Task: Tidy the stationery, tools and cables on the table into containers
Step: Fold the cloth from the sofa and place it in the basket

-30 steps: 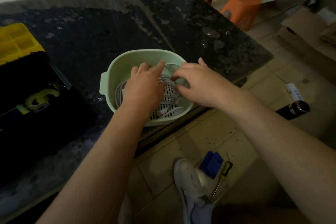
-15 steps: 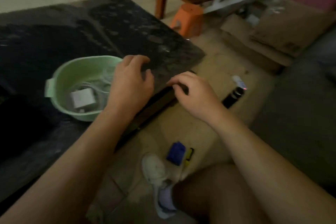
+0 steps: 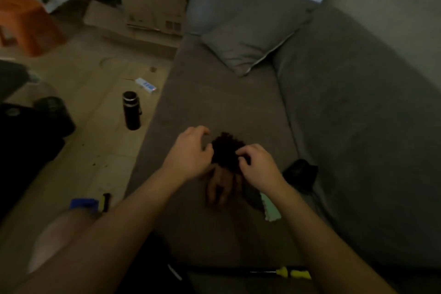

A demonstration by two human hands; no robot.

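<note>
A dark tangled bundle, blurred and hard to identify, lies on the grey sofa seat. My right hand pinches its right side with curled fingers. My left hand is at the bundle's left edge, its fingers loosely curled and nothing visibly inside them. A brownish item and a pale green piece lie just below the bundle. A black object sits to the right by the backrest. A yellow-handled tool lies at the seat's near edge.
A grey pillow rests at the sofa's far end. On the floor stand a black bottle, a white power strip, a blue item and a small screwdriver. The dark table is at left, with cardboard boxes and an orange stool beyond.
My view has swung right from the table and green basin to the sofa. Both hands left the basin and now work at a dark bundle on the seat.
</note>
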